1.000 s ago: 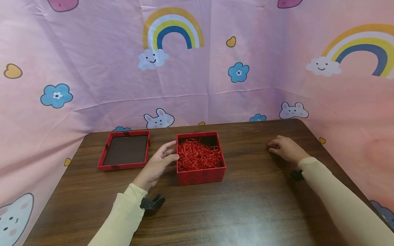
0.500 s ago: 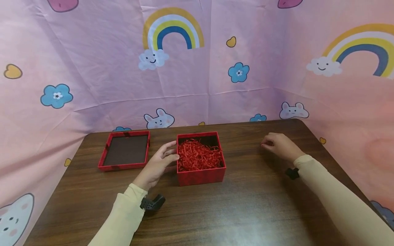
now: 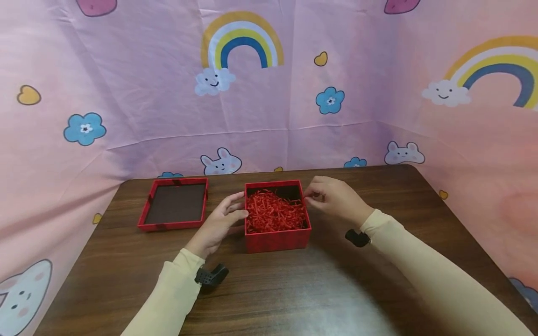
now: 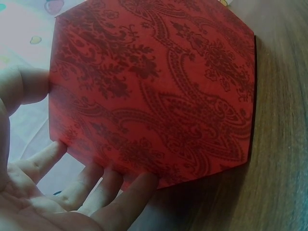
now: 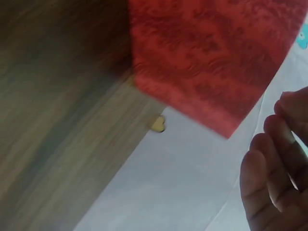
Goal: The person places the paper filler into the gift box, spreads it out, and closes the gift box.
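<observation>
A square red box (image 3: 277, 240) with a dark paisley-like pattern stands upright on the table, filled with red shredded paper (image 3: 275, 212). My left hand (image 3: 218, 221) touches the box's left side; in the left wrist view its fingers (image 4: 137, 192) spread against the patterned wall, thumb beside the top edge. At the box's right side is my right hand (image 3: 336, 198), its fingers loosely bent near the rim. The right wrist view shows these fingers (image 5: 255, 175) beside the red wall, with nothing visible in their grasp.
The red box lid (image 3: 173, 226) lies inside-up to the left of the box, showing a dark lining. A brown wooden table (image 3: 269, 298) bears everything. Behind and beside it hangs a pastel cloth (image 3: 260, 102) printed with rainbows, flowers and bunnies.
My right hand has moved left across the table, from near the right edge to the box's right side. My left hand stays at the box. The head view has shifted slightly.
</observation>
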The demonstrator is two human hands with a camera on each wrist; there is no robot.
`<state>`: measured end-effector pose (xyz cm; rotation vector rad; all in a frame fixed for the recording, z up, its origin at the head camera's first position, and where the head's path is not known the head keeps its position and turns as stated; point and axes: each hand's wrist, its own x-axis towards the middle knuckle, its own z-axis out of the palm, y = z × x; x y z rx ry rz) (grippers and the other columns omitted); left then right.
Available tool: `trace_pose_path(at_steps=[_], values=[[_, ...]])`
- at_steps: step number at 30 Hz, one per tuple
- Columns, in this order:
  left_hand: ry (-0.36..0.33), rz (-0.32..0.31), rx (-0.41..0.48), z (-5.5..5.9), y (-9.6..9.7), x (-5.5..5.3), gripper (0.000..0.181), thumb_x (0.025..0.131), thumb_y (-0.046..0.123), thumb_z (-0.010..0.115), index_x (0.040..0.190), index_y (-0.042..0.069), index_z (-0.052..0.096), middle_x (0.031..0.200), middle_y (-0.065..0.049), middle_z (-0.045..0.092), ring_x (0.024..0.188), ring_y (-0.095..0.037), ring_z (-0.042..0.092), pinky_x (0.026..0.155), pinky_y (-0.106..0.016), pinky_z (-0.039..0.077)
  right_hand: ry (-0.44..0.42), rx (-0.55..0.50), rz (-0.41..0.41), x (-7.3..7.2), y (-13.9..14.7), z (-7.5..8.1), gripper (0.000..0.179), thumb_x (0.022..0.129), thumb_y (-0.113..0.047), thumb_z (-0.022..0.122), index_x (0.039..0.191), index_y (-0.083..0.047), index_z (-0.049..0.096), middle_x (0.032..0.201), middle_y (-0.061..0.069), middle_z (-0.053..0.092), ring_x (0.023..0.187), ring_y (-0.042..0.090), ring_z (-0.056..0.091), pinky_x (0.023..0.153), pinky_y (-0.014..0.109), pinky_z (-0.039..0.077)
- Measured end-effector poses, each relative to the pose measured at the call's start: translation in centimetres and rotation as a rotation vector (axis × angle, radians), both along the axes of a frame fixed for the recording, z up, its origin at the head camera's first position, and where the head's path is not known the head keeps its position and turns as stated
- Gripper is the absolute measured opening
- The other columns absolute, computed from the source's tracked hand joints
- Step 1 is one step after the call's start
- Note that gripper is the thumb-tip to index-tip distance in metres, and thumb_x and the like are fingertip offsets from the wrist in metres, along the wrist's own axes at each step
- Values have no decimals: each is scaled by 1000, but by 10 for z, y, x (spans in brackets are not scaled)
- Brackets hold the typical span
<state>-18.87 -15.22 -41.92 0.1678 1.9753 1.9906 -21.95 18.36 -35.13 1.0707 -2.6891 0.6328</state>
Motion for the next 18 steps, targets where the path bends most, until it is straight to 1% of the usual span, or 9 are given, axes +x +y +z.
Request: trace_pose_path(at_steps=[3, 5, 10, 12, 14, 15, 16, 18], values=[[0, 0, 2, 1, 1, 0, 68, 102, 20, 63, 161, 19, 30, 158, -19, 37, 138, -39, 48, 109, -56, 47, 77, 45, 42, -2, -15, 1, 6, 93, -12, 76, 96, -16, 78, 94, -8, 65, 84, 8, 58, 70, 29, 54], [-2, 5, 2, 1, 2, 0, 68, 102, 19, 63, 161, 19, 30, 158, -19, 37, 138, -39, 49, 108, -56, 47, 102, 81, 57, -4, -22, 1, 8, 93, -12, 76, 98, -17, 79, 94, -7, 65, 86, 9, 58, 70, 28, 53], [-11, 11, 11, 2, 3, 1, 68, 102, 18, 63, 161, 18, 30, 158, -19, 37, 138, -39, 49, 108, -56, 47, 88, 165, 68, -6, -32, 2, 13, 92, -14, 78, 105, -16, 80, 96, -5, 65, 91, 12, 59, 72, 30, 55], [-15, 11, 14, 2, 2, 1, 68, 102, 18, 63, 161, 18, 30, 158, -19, 37, 138, -39, 49, 108, -56, 47, 74, 171, 60, -7, -32, 1, 16, 92, -14, 78, 108, -14, 79, 99, -2, 64, 91, 14, 58, 72, 31, 54], [-17, 10, 15, 2, 2, 1, 69, 102, 18, 64, 161, 18, 30, 159, -19, 38, 138, -39, 48, 108, -56, 47, 35, 135, 33, -6, -29, 1, 20, 94, -14, 76, 114, -12, 77, 105, 1, 65, 92, 16, 59, 76, 33, 55], [-18, 9, 16, 2, 2, 0, 69, 102, 18, 64, 161, 18, 29, 159, -19, 37, 139, -39, 48, 108, -56, 47, -1, 97, 10, -6, -27, 0, 23, 95, -15, 74, 118, -12, 75, 108, 2, 65, 94, 17, 60, 78, 34, 55], [-19, 7, 16, 2, 2, 0, 69, 102, 19, 64, 161, 18, 29, 159, -19, 37, 139, -39, 48, 108, -56, 47, -49, 49, -15, -6, -24, 0, 26, 96, -17, 73, 122, -11, 73, 112, 4, 64, 97, 17, 62, 81, 35, 56], [-18, 5, 19, 2, 1, 1, 69, 102, 19, 64, 162, 18, 29, 159, -19, 37, 139, -39, 47, 108, -56, 47, -167, -81, -53, -5, -17, -2, 33, 98, -18, 70, 131, -10, 67, 122, 6, 63, 105, 21, 64, 87, 40, 58]])
